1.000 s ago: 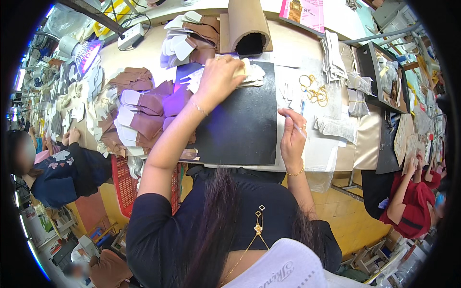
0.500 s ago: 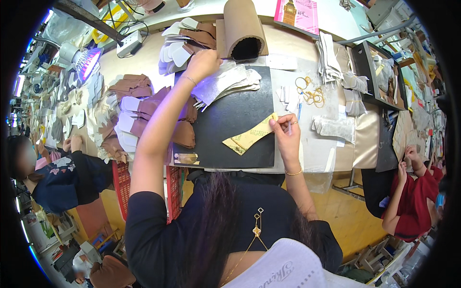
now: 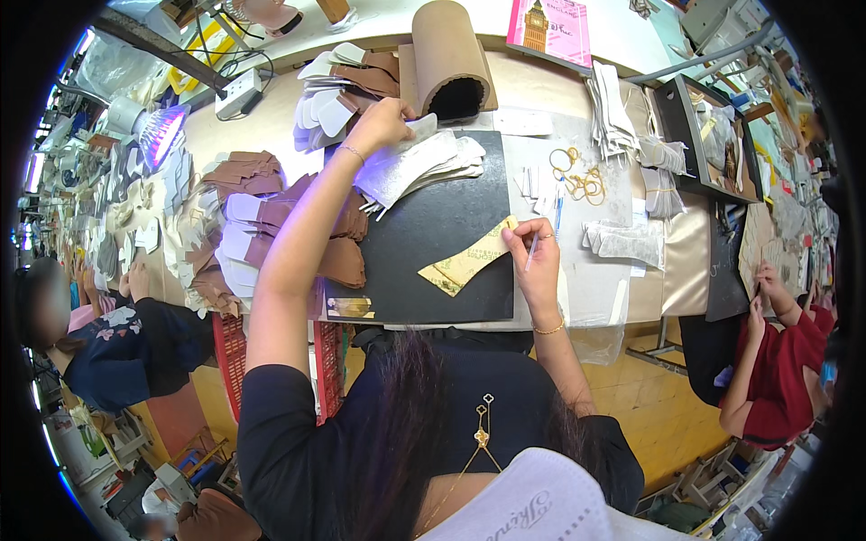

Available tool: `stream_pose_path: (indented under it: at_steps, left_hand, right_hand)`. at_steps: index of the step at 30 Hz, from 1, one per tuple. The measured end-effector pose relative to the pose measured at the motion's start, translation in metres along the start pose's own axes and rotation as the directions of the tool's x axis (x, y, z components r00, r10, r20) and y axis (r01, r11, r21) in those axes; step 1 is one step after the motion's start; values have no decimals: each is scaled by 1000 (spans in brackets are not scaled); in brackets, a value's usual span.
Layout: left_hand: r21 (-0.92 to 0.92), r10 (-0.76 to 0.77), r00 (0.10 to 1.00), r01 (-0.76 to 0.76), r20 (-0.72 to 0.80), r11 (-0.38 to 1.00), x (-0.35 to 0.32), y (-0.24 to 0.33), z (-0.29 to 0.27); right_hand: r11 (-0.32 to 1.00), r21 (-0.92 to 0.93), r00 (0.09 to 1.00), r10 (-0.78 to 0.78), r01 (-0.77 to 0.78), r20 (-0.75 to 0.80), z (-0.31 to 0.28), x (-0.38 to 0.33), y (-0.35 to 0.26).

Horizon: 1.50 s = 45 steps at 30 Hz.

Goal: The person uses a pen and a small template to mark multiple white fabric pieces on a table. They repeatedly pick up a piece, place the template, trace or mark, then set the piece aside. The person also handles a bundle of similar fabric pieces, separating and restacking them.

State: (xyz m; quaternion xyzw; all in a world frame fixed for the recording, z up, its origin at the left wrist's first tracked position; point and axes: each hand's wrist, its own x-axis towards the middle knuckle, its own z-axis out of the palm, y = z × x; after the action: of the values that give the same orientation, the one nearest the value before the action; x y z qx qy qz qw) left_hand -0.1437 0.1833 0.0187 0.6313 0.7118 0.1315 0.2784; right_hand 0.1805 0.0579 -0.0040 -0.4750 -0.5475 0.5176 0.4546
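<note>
My left hand [image 3: 381, 128] reaches over the fanned pile of white curved pieces [image 3: 433, 160] at the far side of the black cutting mat [image 3: 410, 270]. Its fingers are pinched on one white curved piece [image 3: 421, 129], whose end stands up off the pile. Above the mat's right part, my right hand [image 3: 534, 261] grips a yellow, printed, curved template [image 3: 465, 260] by its upper right end. A thin whitish stick [image 3: 531, 249], perhaps a pen, is also between the right fingers. Brown and white pieces [image 3: 338, 261] lie stacked beside my left forearm.
Behind the mat stands a brown half-round block [image 3: 451, 54]. More brown-and-white pieces [image 3: 347, 90] lie left of it. Yellow rubber bands [image 3: 582, 176] and white bundles [image 3: 622, 245] are on the right. A lit lamp [image 3: 161, 131] stands at left. Other people sit at both sides.
My left hand has taken hold of a white piece and raised its end from the pile. The right hand still holds the yellow template in nearly the same place.
</note>
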Motion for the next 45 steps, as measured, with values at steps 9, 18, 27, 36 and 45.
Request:
stream_pose_path:
  at_steps: [9,18,27,36,45]
  left_hand:
    - [29,213,931,-214,-295,976,-17,21,-54]
    - [251,231,954,-275,190,928,-32,41,-1]
    - [354,321,917,-389,237,850,-6,8,26]
    - [267,170,924,-269,343,925,-24,42,11]
    - [479,220,969,-246,111,843,-69,81,19]
  right_hand:
    - [1000,22,1000,19,-19,9,3,0,-1]
    - [999,1,999,-45,45,6,26,10,1]
    - [888,-378,962,-269,263,37,8,13,-6]
    - [890,-348,955,-285,296,82,7,4,-7]
    - [873,-340,936,-338,350,95,5,9,-8]
